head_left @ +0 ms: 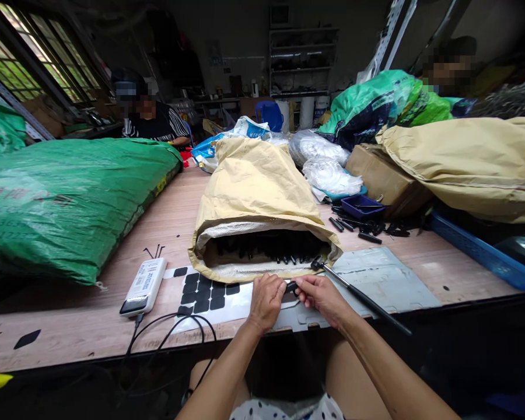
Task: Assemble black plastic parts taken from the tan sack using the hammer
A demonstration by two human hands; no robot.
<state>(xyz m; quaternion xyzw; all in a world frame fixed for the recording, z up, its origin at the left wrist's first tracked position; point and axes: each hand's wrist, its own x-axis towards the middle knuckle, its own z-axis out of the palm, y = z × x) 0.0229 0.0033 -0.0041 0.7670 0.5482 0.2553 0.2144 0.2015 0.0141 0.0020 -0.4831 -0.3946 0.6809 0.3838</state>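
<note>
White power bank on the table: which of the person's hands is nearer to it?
Left. The left hand is right of the power bank, past the black-square sheet; the right hand lies farther right.

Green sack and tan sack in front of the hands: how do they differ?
The green sack lies closed and bulging; the tan sack lies with its mouth open toward the person, showing black parts inside. The green one is at the left and looks larger; the tan one is central. Both rest on the wooden table.
</note>
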